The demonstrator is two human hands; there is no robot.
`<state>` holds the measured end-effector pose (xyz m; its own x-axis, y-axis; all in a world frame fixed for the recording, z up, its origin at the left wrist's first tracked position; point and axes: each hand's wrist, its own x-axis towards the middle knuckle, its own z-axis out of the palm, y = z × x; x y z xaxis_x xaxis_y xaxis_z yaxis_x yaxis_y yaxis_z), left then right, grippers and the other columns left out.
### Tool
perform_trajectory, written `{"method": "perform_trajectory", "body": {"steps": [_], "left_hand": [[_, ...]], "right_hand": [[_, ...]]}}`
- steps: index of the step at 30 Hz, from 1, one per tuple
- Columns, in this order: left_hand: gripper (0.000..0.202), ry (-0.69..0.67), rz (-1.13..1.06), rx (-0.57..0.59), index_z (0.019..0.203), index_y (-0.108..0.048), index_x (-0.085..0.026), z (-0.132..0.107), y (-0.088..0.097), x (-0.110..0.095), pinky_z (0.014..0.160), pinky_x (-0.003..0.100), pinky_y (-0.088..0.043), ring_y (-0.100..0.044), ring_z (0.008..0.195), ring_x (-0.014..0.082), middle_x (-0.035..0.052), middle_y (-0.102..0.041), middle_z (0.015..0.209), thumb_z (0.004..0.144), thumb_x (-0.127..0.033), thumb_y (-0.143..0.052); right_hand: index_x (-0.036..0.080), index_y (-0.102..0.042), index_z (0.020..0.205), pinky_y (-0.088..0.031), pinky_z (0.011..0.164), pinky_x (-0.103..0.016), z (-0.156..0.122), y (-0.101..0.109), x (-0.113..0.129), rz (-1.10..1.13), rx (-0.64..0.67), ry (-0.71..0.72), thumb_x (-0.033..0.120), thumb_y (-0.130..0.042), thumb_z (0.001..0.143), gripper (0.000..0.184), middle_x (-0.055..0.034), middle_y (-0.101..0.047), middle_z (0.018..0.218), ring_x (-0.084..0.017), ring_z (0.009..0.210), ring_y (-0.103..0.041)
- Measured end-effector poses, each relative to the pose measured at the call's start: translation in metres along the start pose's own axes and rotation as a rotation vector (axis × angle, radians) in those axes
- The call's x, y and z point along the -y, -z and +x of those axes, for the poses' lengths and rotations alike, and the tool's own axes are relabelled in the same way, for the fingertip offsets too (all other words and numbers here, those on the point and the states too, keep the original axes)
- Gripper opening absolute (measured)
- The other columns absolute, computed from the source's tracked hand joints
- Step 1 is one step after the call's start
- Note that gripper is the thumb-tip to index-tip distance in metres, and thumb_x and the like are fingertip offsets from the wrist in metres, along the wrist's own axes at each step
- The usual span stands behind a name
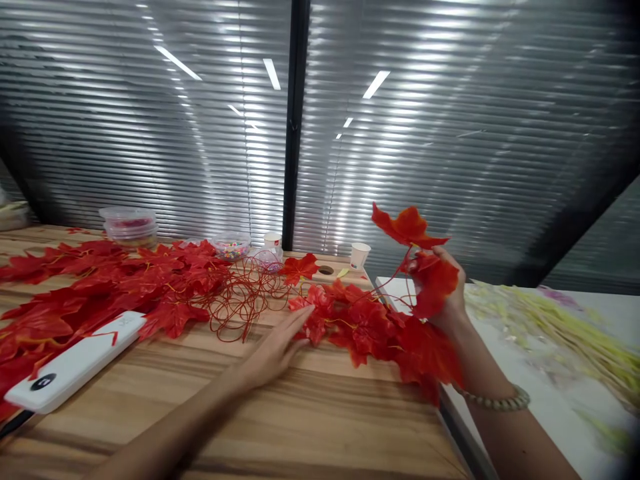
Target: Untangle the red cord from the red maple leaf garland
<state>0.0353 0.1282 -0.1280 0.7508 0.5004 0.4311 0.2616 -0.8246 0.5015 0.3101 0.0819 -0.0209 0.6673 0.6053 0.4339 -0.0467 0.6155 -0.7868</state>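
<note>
My right hand point(449, 293) is raised at the table's right edge, fingers closed on a garland of red artificial maple leaves point(367, 323). One maple leaf point(407, 227) stands up above these fingers, and others hang below them. The rest of the garland runs left across the wooden table. My left hand point(280, 347) lies low over the table with its fingers stretched out, the tips touching the leaves at the garland's left end. A loose tangle of thin red cord point(245, 293) lies just beyond it.
A large pile of red maple leaves point(100, 280) covers the left side. A long white device point(80, 360) lies against it. Plastic tubs point(129, 227), a box of colourful beads point(233, 248) and paper cups point(359, 255) stand at the back. Yellow strands point(565, 320) lie on the white table to the right.
</note>
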Motion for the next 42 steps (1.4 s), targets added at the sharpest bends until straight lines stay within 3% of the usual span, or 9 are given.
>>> {"method": "perform_trajectory", "body": {"steps": [5, 8, 13, 18, 22, 26, 32, 38, 42], "left_hand": [[0.06, 0.163, -0.377, 0.103, 0.14, -0.014, -0.024, -0.004, -0.006, -0.017, 0.096, 0.036, -0.041, -0.05, 0.112, 0.0188, 0.0123, -0.04, 0.135, 0.087, -0.025, -0.043], [0.062, 0.227, -0.619, 0.143, 0.14, -0.012, -0.027, -0.005, -0.008, -0.017, 0.096, 0.036, -0.041, -0.051, 0.112, 0.0173, 0.0113, -0.046, 0.13, 0.087, -0.026, -0.044], [0.058, 0.213, -0.894, 0.165, 0.137, -0.024, -0.031, -0.004, -0.013, -0.014, 0.098, 0.038, -0.037, -0.043, 0.12, 0.0195, 0.0082, -0.035, 0.14, 0.085, -0.026, -0.05], [0.046, 0.284, -0.837, 0.089, 0.125, -0.046, -0.022, -0.002, -0.013, -0.018, 0.091, 0.034, -0.041, -0.054, 0.106, 0.0194, 0.0093, -0.059, 0.115, 0.08, -0.029, -0.056], [0.026, 0.35, -0.649, -0.039, 0.09, -0.067, -0.015, 0.002, -0.004, -0.024, 0.07, 0.026, -0.044, -0.059, 0.075, 0.0156, 0.0053, -0.067, 0.078, 0.075, -0.035, -0.06], [0.032, 0.361, -0.775, 0.029, 0.072, -0.066, -0.012, 0.004, 0.005, -0.028, 0.045, 0.018, -0.032, -0.044, 0.044, 0.0066, -0.0021, -0.053, 0.047, 0.074, -0.043, -0.059], [0.036, 0.44, -1.072, 0.22, 0.085, -0.063, -0.012, 0.001, 0.005, -0.028, 0.034, 0.016, -0.02, -0.032, 0.032, 0.0022, -0.0038, -0.053, 0.045, 0.07, -0.045, -0.063], [0.028, 0.564, -1.02, 0.042, 0.082, -0.06, -0.012, 0.005, -0.001, -0.03, 0.03, 0.014, -0.024, -0.036, 0.03, 0.0026, -0.0047, -0.053, 0.045, 0.071, -0.038, -0.065], [0.029, 0.59, -0.955, -0.043, 0.078, -0.058, -0.013, 0.007, -0.007, -0.028, 0.031, 0.015, -0.031, -0.044, 0.032, 0.0051, -0.0034, -0.056, 0.051, 0.07, -0.041, -0.064]], "right_hand": [[0.015, -0.058, 0.077, -0.041, 0.041, -0.015, -0.017, -0.013, -0.006, 0.016, 0.106, -0.109, 0.027, -0.072, 0.056, 0.028, 0.0047, -0.055, 0.056, -0.005, 0.043, -0.049], [0.016, -0.058, 0.082, -0.041, 0.041, -0.016, -0.023, -0.016, -0.013, 0.008, 0.14, -0.117, 0.026, -0.072, 0.058, 0.03, 0.0049, -0.057, 0.057, -0.006, 0.043, -0.049], [0.016, -0.058, 0.082, -0.042, 0.043, -0.016, -0.031, -0.022, -0.013, 0.032, 0.175, -0.174, 0.027, -0.073, 0.06, 0.029, 0.0051, -0.058, 0.057, -0.005, 0.043, -0.05], [0.016, -0.059, 0.082, -0.043, 0.045, -0.017, -0.035, -0.026, -0.009, -0.018, 0.201, -0.194, 0.034, -0.069, 0.067, 0.025, 0.0031, -0.06, 0.064, -0.005, 0.046, -0.05], [0.016, -0.06, 0.082, -0.045, 0.05, -0.019, -0.028, -0.021, -0.014, -0.188, 0.24, -0.026, 0.035, -0.066, 0.07, 0.023, 0.0002, -0.061, 0.071, -0.008, 0.054, -0.054], [0.016, -0.061, 0.083, -0.048, 0.058, -0.023, -0.016, -0.012, -0.023, -0.427, 0.236, 0.189, 0.035, -0.061, 0.074, 0.021, -0.0028, -0.063, 0.076, -0.012, 0.065, -0.059], [0.015, -0.06, 0.086, -0.047, 0.065, -0.026, -0.004, -0.002, -0.027, -0.77, 0.326, 0.345, 0.027, -0.052, 0.079, 0.016, -0.0057, -0.065, 0.082, -0.016, 0.071, -0.061], [0.018, -0.063, 0.074, -0.039, 0.057, -0.025, -0.021, 0.008, -0.01, -1.375, 0.626, 0.432, 0.009, -0.045, 0.072, 0.02, -0.0059, -0.065, 0.07, -0.019, 0.065, -0.06], [0.02, -0.062, 0.084, -0.038, 0.055, -0.027, -0.055, -0.006, 0.015, -1.513, 0.528, 0.566, 0.008, -0.045, 0.075, 0.022, -0.0077, -0.067, 0.084, -0.021, 0.067, -0.061]]}}
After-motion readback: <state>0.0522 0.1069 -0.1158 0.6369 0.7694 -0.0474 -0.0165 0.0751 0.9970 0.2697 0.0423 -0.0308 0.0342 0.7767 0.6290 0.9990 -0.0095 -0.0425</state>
